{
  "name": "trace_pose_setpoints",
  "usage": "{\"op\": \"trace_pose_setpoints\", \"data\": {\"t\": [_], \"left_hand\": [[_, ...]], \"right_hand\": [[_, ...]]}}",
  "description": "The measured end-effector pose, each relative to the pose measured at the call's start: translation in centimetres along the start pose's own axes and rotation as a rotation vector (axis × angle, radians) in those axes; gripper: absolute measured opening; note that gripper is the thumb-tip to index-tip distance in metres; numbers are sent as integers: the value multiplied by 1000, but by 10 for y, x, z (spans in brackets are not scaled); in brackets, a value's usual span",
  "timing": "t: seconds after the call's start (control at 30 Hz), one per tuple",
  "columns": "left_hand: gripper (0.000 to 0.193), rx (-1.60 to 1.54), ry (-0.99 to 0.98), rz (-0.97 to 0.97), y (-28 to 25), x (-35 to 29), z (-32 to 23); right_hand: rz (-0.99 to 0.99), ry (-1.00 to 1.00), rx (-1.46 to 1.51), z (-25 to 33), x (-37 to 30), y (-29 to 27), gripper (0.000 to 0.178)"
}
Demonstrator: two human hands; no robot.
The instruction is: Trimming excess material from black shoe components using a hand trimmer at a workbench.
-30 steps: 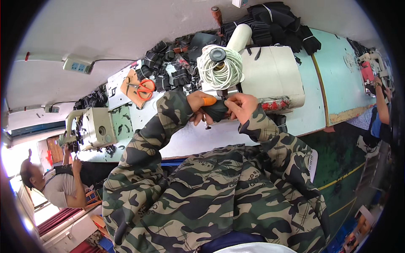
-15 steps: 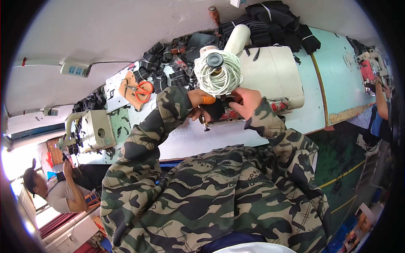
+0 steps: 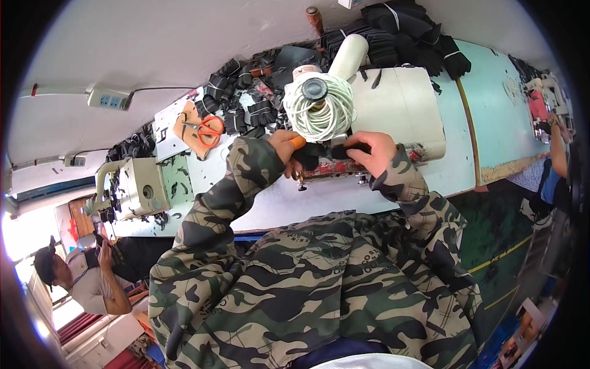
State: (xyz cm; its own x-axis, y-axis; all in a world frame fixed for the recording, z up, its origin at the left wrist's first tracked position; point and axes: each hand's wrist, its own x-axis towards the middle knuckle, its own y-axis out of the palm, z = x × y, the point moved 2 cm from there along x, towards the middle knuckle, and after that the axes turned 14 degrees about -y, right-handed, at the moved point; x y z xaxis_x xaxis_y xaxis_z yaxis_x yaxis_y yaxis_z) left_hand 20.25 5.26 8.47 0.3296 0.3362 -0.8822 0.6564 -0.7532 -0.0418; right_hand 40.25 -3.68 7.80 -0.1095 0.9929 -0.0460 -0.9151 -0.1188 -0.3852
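I see both hands at the sewing machine (image 3: 393, 104) on the worktop (image 3: 270, 203): my left hand (image 3: 284, 147), an orange cover on 1 finger, and my right hand (image 3: 375, 150) each have their grip closed on the black fabric piece (image 3: 322, 154). It sits just below the white cord coil (image 3: 319, 111); orange scissors (image 3: 206, 129) lie well apart to the left.

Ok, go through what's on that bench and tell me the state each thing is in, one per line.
Left hand: closed on an orange-handled tool.
Right hand: pressing down on a black fabric piece.
White cord: wound in a coil on the sewing machine.
Orange scissors: lying flat, blades shut.
Black fabric pieces: piled loosely along the wall.
Second sewing machine: nobody's hands on it.
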Motion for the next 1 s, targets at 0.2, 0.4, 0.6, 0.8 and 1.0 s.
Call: {"op": "trace_pose_setpoints", "data": {"t": [0.2, 0.4, 0.6, 0.8, 1.0], "left_hand": [[28, 144, -45, 96, -2, -4, -4], [27, 25, 26, 86, 9, -8, -7], [28, -24, 98, 21, -7, 7, 17], [27, 86, -45, 187, 7, 5, -1], [28, -54, 165, -79, -3, 12, 19]], "right_hand": [[-124, -235, -88, 5, 4, 11, 20], [13, -162, 89, -8, -4, 3, 20], [2, -94, -42, 3, -3, 2, 18], [-16, -229, -14, 4, -3, 8, 19], [44, 19, 81, 1, -6, -2, 21]]}}
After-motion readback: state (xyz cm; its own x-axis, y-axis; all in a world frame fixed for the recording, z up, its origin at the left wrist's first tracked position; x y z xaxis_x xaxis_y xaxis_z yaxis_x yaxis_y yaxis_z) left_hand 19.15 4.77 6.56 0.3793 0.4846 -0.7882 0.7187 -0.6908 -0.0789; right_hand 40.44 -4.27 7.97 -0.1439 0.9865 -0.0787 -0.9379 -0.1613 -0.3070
